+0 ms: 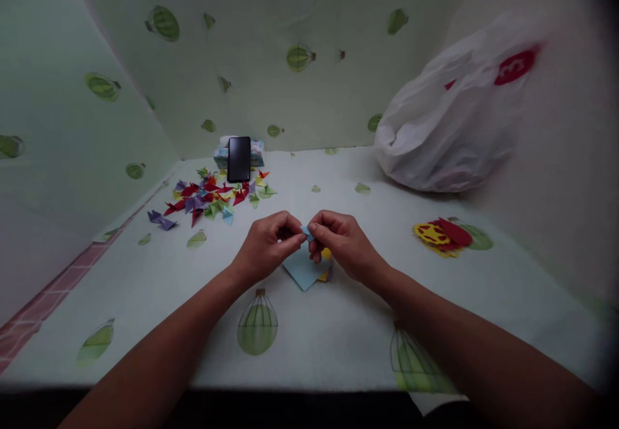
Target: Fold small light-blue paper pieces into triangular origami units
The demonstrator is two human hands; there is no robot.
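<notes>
Between my two hands is a small folded piece of light blue paper [306, 232], mostly hidden by the fingers. My left hand [271, 242] pinches its left side with thumb and forefinger. My right hand [341, 239] is closed on its right side, fingers curled underneath. Just below the hands lies a flat light blue paper square [304, 271] with one corner toward me. Yellow paper [325, 275] peeks out from under its right side.
Many colourful folded paper cranes [207, 197] are heaped at the back left. Behind them a black phone [238, 159] leans on a tissue box [258, 153]. A white plastic bag [445, 126] bulges at the back right. Red and yellow paper cutouts [442, 235] lie at the right.
</notes>
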